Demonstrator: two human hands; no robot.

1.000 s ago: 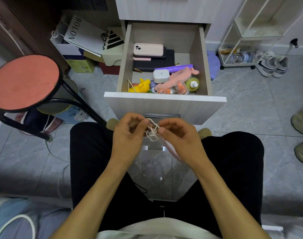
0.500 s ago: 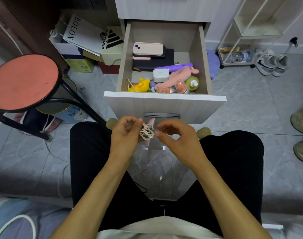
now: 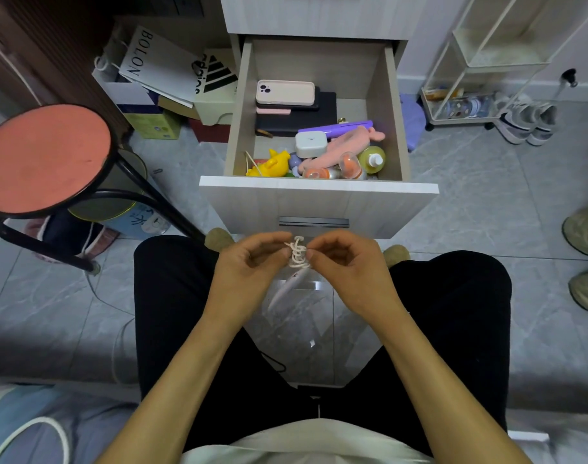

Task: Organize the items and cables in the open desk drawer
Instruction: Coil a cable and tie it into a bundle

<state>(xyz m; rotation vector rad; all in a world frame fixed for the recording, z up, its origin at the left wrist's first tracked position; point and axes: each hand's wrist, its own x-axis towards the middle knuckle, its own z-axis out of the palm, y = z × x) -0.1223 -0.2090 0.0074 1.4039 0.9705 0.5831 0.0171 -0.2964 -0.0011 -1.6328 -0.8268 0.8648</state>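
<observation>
One open drawer (image 3: 319,199) holds a jumble of things — among them one pink phone (image 3: 285,92), one yellow toy (image 3: 274,163). In front of it, the left hand (image 3: 249,272) and right hand (image 3: 348,271) both pinch one small bundled cord (image 3: 298,255) — probably light, limp, quick to unravel; best gripped across its wraps.

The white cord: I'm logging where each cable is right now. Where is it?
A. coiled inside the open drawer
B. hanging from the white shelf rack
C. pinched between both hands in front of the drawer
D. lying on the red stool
C: the white cord is bunched into a small coil, pinched between the left hand and the right hand, in front of the drawer.
</observation>
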